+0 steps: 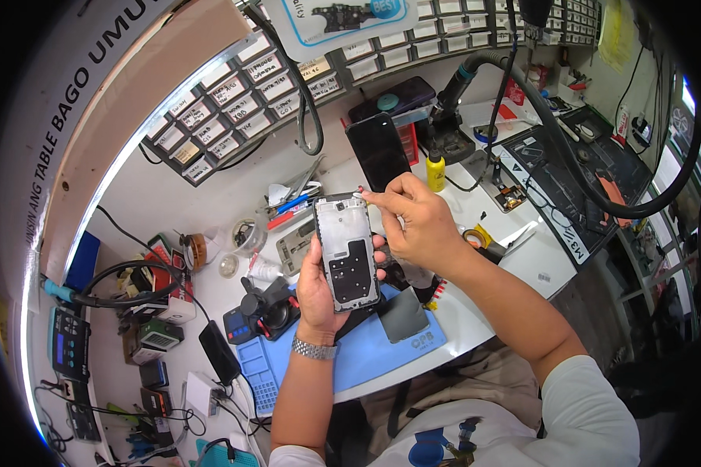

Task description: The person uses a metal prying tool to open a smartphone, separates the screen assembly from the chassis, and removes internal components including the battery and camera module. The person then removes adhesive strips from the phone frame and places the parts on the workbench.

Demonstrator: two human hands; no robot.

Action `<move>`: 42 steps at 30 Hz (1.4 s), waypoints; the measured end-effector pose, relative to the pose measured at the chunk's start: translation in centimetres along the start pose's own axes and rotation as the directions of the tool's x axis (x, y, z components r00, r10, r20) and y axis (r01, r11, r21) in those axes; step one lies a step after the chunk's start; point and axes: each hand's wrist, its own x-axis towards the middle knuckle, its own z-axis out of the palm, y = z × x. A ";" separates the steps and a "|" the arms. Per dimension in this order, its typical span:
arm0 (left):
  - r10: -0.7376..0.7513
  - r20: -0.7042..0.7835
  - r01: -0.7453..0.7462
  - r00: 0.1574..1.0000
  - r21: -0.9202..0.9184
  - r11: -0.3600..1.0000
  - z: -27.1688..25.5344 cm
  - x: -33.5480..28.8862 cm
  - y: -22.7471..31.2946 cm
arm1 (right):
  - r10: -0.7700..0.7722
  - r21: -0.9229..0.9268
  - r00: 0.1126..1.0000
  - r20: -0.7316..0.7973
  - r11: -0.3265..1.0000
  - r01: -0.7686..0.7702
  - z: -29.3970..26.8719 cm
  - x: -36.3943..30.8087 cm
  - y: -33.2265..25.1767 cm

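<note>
My left hand (319, 284) is wrapped round a bare phone frame (341, 233), silver-white with a black patch on its lower half, held up over the bench. Its fingertips show along the frame's right edge. At the frame's top right corner, my right hand (419, 218) closes thumb and index finger in a pinch. Something tiny with a bit of red shows by those fingertips, too small to name. Beneath the hands lies a blue repair mat (350, 366), with a dark flat sheet (403, 315) on its right part.
A black phone (378, 148) leans behind the frame, beside a yellow bottle (435, 171). Labelled drawers (234, 93) line the back. At the right, a thick black hose (568, 156) arches over a dark mat (576, 187). Spools, boxes and cables crowd the left.
</note>
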 end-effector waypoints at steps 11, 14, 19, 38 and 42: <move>-0.025 -0.069 0.036 0.997 0.165 0.986 0.9 -0.6 -0.4 | -0.121 -0.080 0.992 -0.017 0.990 0.120 0.3 -0.5 -1.1; -0.053 -0.074 0.066 0.996 0.193 0.979 1.0 -0.7 -0.6 | -0.105 0.022 0.994 -0.034 0.994 0.106 0.7 -0.5 -1.2; -0.100 -0.100 0.113 0.990 0.131 0.985 1.0 -0.6 -0.7 | -0.077 0.079 0.997 -0.025 0.994 0.079 0.7 -0.6 -1.3; -0.169 -0.053 0.174 0.984 0.095 0.980 0.6 -0.7 -0.4 | 0.053 0.051 0.996 0.070 0.997 -0.057 -0.4 -0.2 -1.2; -0.162 -0.065 0.167 0.985 0.093 0.981 0.8 -0.7 -0.4 | -0.007 0.046 0.999 0.046 0.999 0.005 -0.1 -0.2 -1.1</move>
